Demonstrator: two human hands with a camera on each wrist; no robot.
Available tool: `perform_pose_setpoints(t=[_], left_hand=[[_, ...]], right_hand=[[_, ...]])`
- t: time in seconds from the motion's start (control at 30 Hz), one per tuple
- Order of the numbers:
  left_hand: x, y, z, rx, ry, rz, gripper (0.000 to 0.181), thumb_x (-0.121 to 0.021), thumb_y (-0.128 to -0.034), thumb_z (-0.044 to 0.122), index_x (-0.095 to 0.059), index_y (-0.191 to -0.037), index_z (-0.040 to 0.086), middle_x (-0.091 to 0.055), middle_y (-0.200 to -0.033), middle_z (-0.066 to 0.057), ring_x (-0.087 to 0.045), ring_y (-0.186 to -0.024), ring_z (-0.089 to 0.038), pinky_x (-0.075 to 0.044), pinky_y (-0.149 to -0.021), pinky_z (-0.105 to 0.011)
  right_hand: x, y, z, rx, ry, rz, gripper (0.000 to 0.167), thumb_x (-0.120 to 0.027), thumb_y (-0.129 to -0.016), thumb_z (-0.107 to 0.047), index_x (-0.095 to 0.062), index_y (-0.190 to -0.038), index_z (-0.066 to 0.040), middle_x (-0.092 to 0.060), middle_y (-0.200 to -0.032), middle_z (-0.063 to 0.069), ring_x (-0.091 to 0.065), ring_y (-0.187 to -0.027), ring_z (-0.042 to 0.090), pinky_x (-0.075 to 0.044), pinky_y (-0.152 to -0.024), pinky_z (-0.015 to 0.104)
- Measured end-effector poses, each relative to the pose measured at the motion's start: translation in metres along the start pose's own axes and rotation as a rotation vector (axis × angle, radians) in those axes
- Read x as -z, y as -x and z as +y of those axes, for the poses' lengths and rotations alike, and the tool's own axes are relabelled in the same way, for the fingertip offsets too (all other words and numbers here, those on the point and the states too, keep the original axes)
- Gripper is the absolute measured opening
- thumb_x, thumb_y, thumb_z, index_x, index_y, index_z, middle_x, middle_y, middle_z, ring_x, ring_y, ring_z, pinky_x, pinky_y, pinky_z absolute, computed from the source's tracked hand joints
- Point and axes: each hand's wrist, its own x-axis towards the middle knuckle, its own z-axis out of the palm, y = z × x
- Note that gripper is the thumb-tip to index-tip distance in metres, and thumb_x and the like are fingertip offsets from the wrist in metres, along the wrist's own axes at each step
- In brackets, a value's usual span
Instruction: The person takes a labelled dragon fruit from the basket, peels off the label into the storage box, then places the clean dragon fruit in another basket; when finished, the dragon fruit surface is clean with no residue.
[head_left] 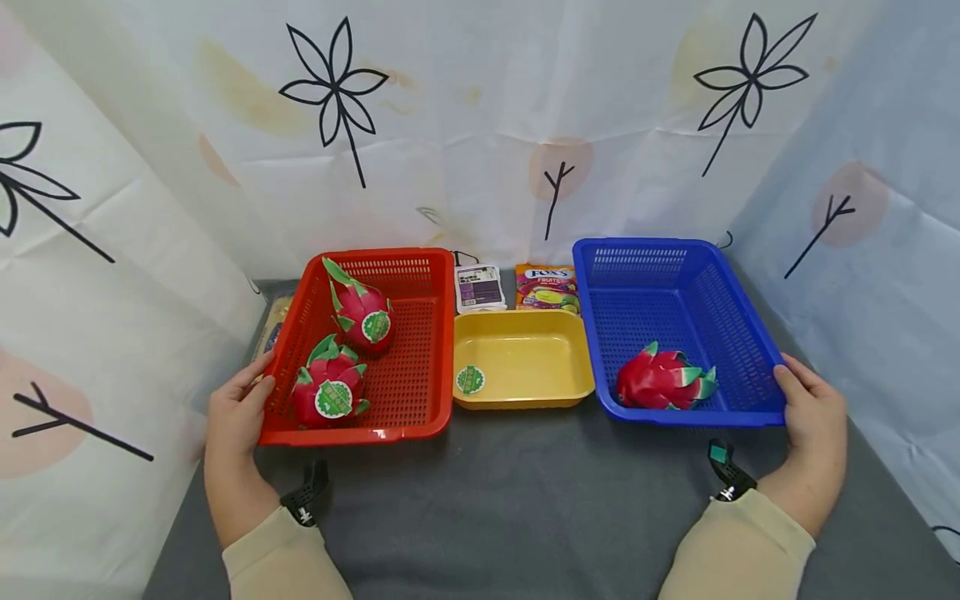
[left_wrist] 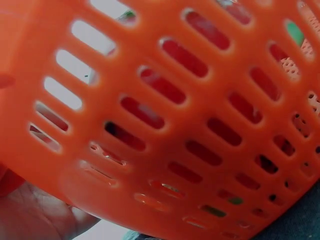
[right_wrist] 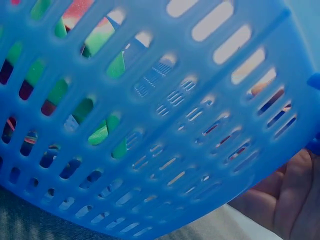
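My left hand grips the left rim of a red plastic basket, thumb on top. Two dragon fruits with green stickers lie in it, an upper one and a lower one. On the other side, my right hand holds the right rim of a blue basket, which has one dragon fruit near its front. Through the slots of the red basket wall and the blue basket wall, the wrist views show parts of the fruits. Fingers curl under the blue rim.
Between the baskets sits a yellow tray with a green sticker. Behind it are a white labelled pack and a Fox's candy bag. Another package is partly hidden left of the red basket. Patterned curtains enclose the grey tabletop.
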Motion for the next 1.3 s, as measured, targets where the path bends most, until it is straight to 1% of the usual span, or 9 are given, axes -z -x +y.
perform_pose_setpoints(t=[0.13, 0.23, 0.37, 0.47, 0.7, 0.87, 1.1, 1.2, 1.3], left_hand=[[-0.001, -0.002, 0.002, 0.034, -0.005, 0.004, 0.046, -0.057, -0.1045, 0.025, -0.054, -0.15, 0.022, -0.061, -0.126, -0.001, -0.061, -0.088, 0.003, -0.053, -0.07, -0.012], [-0.001, -0.001, 0.004, 0.034, 0.003, 0.005, 0.046, -0.057, -0.1044, 0.024, -0.054, -0.15, 0.021, -0.062, -0.122, 0.001, -0.061, -0.087, 0.003, -0.053, -0.07, -0.012], [0.0, 0.001, 0.006, 0.017, 0.012, 0.002, 0.046, -0.057, -0.1042, 0.022, -0.054, -0.15, 0.019, -0.063, -0.107, 0.014, -0.062, -0.085, 0.004, -0.053, -0.07, -0.012], [0.0, 0.002, 0.007, 0.015, 0.021, 0.002, 0.046, -0.057, -0.1042, 0.021, -0.054, -0.15, 0.019, -0.063, -0.108, 0.014, -0.062, -0.085, 0.004, -0.053, -0.07, -0.012], [0.0, 0.001, 0.005, 0.028, 0.02, 0.005, 0.046, -0.057, -0.1042, 0.022, -0.054, -0.15, 0.02, -0.063, -0.109, 0.012, -0.063, -0.085, 0.004, -0.054, -0.07, -0.012], [0.0, 0.001, 0.005, 0.018, 0.01, 0.009, 0.046, -0.057, -0.1043, 0.022, -0.054, -0.15, 0.019, -0.063, -0.109, 0.012, -0.062, -0.087, 0.003, -0.053, -0.071, -0.011], [-0.002, 0.001, 0.003, 0.058, 0.011, 0.011, 0.046, -0.056, -0.105, 0.025, -0.053, -0.151, 0.022, -0.056, -0.14, -0.013, -0.061, -0.09, 0.003, -0.053, -0.071, -0.012], [-0.003, 0.001, 0.003, 0.053, 0.006, 0.015, 0.046, -0.056, -0.105, 0.025, -0.053, -0.151, 0.021, -0.056, -0.14, -0.014, -0.061, -0.089, 0.003, -0.053, -0.071, -0.012], [-0.003, 0.001, 0.003, 0.041, 0.006, 0.015, 0.046, -0.056, -0.1048, 0.024, -0.053, -0.151, 0.02, -0.057, -0.138, -0.014, -0.061, -0.088, 0.003, -0.053, -0.07, -0.012]], right_hand=[[0.002, 0.005, -0.003, 0.107, 0.308, 0.052, 0.06, -0.051, -0.104, -0.049, -0.045, -0.156, -0.021, -0.052, -0.15, 0.002, -0.054, -0.108, 0.003, -0.04, -0.107, 0.024], [0.002, 0.013, -0.011, 0.188, 0.412, 0.102, 0.059, -0.048, -0.104, -0.045, -0.044, -0.157, -0.018, -0.05, -0.153, 0.009, -0.05, -0.133, 0.013, -0.036, -0.112, 0.029], [-0.001, 0.026, -0.027, 0.257, 0.41, 0.119, 0.059, -0.049, -0.104, -0.041, -0.042, -0.157, -0.016, -0.044, -0.158, 0.011, -0.033, -0.149, 0.024, -0.026, -0.121, 0.038], [-0.008, 0.037, -0.04, 0.34, 0.419, 0.117, 0.057, -0.051, -0.105, -0.039, -0.046, -0.156, -0.015, -0.047, -0.156, 0.011, -0.034, -0.149, 0.023, -0.025, -0.122, 0.042], [-0.036, 0.063, -0.062, 0.554, 0.401, 0.067, 0.048, -0.056, -0.105, -0.033, -0.055, -0.15, -0.017, -0.056, -0.148, 0.006, -0.046, -0.14, 0.013, -0.032, -0.115, 0.025], [-0.056, 0.081, -0.074, 0.639, 0.397, 0.006, 0.048, -0.056, -0.106, -0.033, -0.054, -0.151, -0.018, -0.054, -0.149, 0.01, -0.046, -0.141, 0.023, -0.034, -0.118, 0.038], [-0.078, 0.1, -0.081, 0.855, 0.35, -0.125, 0.044, -0.06, -0.105, -0.023, -0.058, -0.147, -0.014, -0.058, -0.144, 0.01, -0.049, -0.136, 0.01, -0.036, -0.112, 0.023], [-0.088, 0.106, -0.082, 0.922, 0.336, -0.184, 0.043, -0.062, -0.103, -0.019, -0.059, -0.146, -0.015, -0.059, -0.142, 0.008, -0.048, -0.134, 0.008, -0.037, -0.111, 0.021], [-0.099, 0.11, -0.083, 0.989, 0.325, -0.245, 0.042, -0.065, -0.101, -0.012, -0.062, -0.144, -0.013, -0.061, -0.14, 0.008, -0.05, -0.133, 0.013, -0.037, -0.107, 0.016]])
